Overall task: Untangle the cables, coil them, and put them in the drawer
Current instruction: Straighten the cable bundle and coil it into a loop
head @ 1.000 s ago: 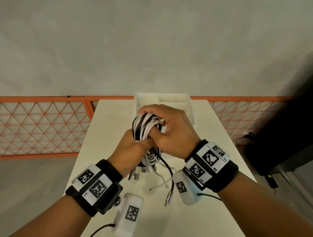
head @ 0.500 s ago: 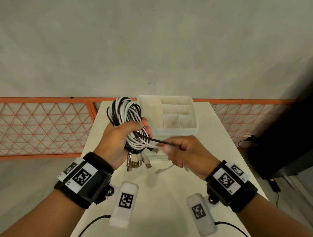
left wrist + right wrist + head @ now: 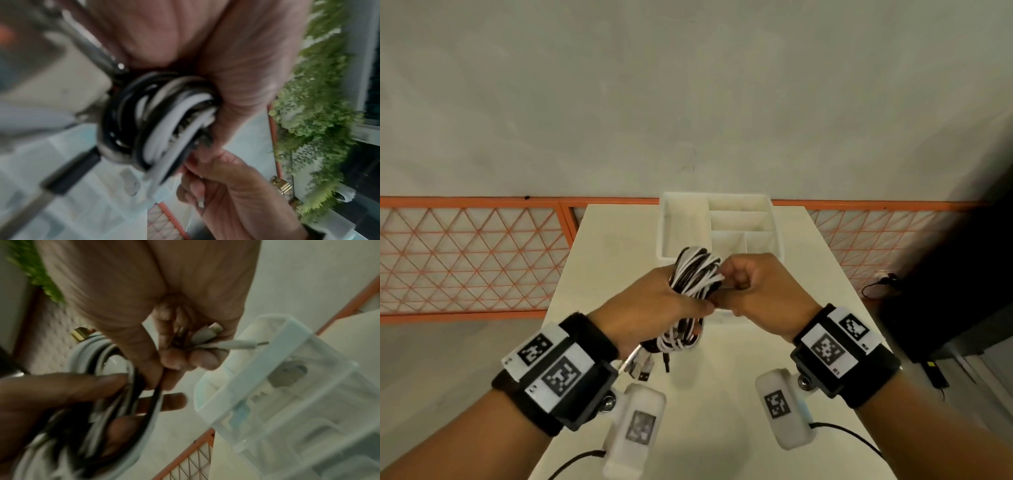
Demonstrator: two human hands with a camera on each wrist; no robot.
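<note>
With the left hand clamped round the coil, we should wrap the ends the right hand seems to pinch snugly round it

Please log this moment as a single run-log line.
left hand: grips cable bundle | right hand: pinches cable ends beside bundle | drawer organizer: on table, no cables visible inside

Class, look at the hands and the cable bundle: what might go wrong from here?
1. The left hand grips mixed black and white cables; loops may slip and tangle again.
2. Loose plugs dangle and might snag the drawer wall.
3. The right hand pinches cable ends; tugging might tighten a knot.
</note>
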